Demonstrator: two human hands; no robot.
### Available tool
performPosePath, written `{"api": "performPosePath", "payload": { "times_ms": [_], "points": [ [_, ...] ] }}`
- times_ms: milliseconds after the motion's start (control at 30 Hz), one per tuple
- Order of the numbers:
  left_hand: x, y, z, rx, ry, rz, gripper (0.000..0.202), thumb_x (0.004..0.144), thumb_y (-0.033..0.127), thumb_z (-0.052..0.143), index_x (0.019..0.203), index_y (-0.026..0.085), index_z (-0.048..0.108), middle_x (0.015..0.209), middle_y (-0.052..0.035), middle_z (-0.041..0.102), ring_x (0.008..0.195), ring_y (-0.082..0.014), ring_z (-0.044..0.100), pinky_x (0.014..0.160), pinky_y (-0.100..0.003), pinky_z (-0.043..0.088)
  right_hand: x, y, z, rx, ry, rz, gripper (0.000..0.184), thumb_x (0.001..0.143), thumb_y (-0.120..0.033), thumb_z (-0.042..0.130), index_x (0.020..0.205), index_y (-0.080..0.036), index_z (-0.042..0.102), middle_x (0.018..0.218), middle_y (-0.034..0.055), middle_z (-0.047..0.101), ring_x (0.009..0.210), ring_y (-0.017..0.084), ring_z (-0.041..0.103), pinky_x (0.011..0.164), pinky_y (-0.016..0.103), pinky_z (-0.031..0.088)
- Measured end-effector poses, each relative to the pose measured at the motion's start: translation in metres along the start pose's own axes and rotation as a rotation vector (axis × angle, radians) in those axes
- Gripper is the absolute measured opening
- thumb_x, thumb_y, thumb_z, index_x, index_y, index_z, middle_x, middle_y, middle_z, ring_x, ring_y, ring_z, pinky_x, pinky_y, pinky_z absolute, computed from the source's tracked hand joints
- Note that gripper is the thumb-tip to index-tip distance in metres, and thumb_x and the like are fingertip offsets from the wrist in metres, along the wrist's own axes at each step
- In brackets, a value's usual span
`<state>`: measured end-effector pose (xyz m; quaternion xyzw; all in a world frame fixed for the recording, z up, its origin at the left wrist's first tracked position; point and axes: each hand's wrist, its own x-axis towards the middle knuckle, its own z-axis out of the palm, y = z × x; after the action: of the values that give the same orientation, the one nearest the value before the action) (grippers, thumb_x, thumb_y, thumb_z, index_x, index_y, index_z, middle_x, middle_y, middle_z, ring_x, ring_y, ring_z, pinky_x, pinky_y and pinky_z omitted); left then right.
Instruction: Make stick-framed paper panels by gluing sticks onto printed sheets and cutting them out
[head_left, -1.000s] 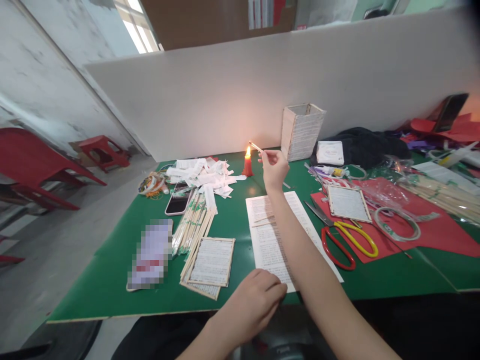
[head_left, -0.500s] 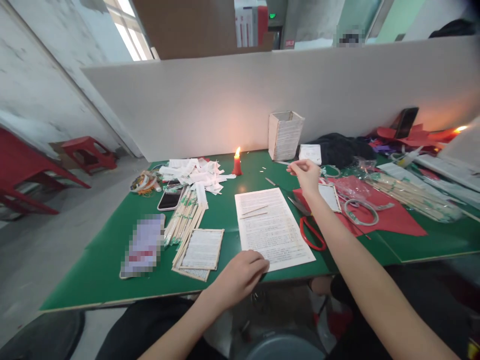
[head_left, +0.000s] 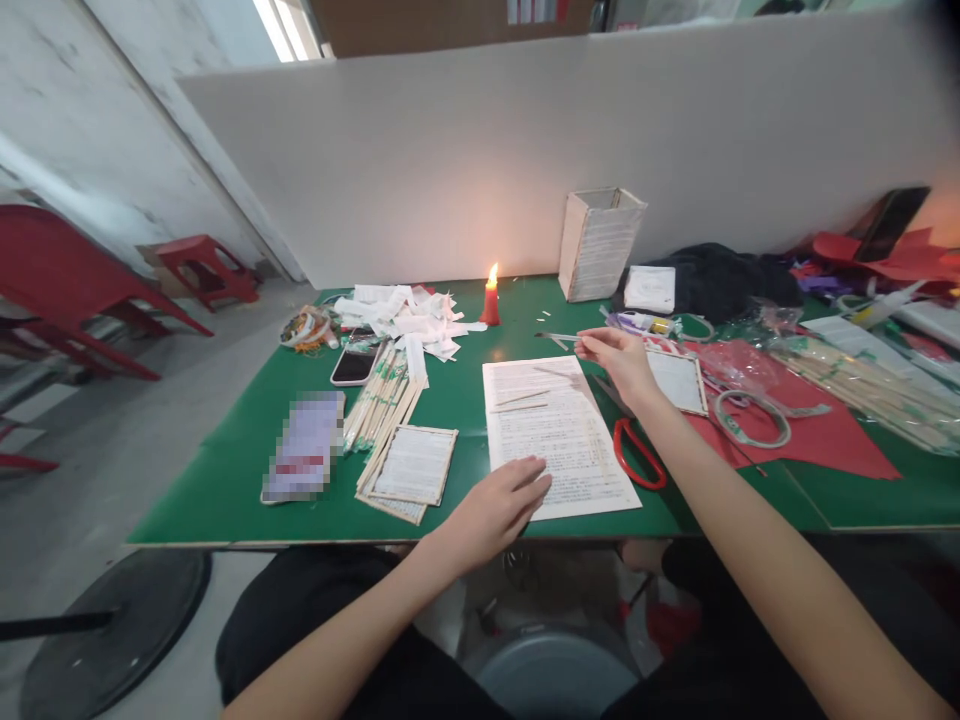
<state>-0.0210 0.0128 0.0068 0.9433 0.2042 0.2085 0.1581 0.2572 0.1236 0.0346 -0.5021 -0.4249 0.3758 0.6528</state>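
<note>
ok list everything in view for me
Candle: 1, red, table back
Open box: 1, whitish, back right
Strips: many, white, left of candle
Printed sheet: 1, white, front centre
Panels: 3 showing, whitish, left and right
Scissors: 1, red handle, beside sheet
Stick bundles: 2, tan, left and right
Phones: 2, black, left and right
Blurred item: 1, purple, left
Clutter: many, mixed, table right
Table: 1, green, centre
Divider: 1, white, behind table
Seats: at least 2, red, left
Left hand: 1, bare, over sheet
Right hand: 1, bare, at thin tool

Left hand (head_left: 508,505) over the near-left corner of the printed sheet (head_left: 562,440), right hand (head_left: 611,358) at a thin tool (head_left: 556,336) beyond its far edge, candle (head_left: 490,306) burning behind!
</note>
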Motion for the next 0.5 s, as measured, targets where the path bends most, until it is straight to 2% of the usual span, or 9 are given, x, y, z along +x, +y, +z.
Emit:
{"api": "performPosePath", "payload": {
  "times_ms": [133,267,500],
  "points": [
    [-0.001,-0.001,-0.001,-0.010,-0.027,-0.006,0.034,0.104,0.020,0.039,0.133,0.017,0.057,0.139,-0.0185,0.059,0.132,-0.0274,0.054,0.107,-0.047,0.050,0.000,0.001,0.014,0.033,-0.074,0.094,0.020,0.066,-0.033,0.081,0.078,-0.019,0.075,0.074,0.0036,0.073,0.069,0.016,0.068,0.081,0.035,0.059],
    [-0.002,-0.001,-0.003,-0.032,-0.040,-0.025,0.034,0.104,0.020,0.040,0.134,0.018,0.056,0.141,-0.0163,0.058,0.134,-0.0266,0.053,0.108,-0.046,0.049,0.001,0.004,0.024,0.029,-0.153,0.154,0.017,0.062,-0.029,0.081,0.074,-0.018,0.073,0.069,0.0032,0.071,0.064,0.014,0.064,0.075,0.033,0.057],
    [-0.005,-0.004,0.001,-0.058,-0.025,-0.025,0.035,0.104,0.020,0.041,0.135,0.015,0.055,0.143,-0.0171,0.057,0.135,-0.0271,0.052,0.110,-0.046,0.047,-0.001,0.014,0.036,-0.216,-0.158,0.057,0.020,0.064,-0.035,0.078,0.073,-0.020,0.069,0.068,0.0027,0.069,0.062,0.016,0.063,0.063,0.033,0.056]
  ]
}}
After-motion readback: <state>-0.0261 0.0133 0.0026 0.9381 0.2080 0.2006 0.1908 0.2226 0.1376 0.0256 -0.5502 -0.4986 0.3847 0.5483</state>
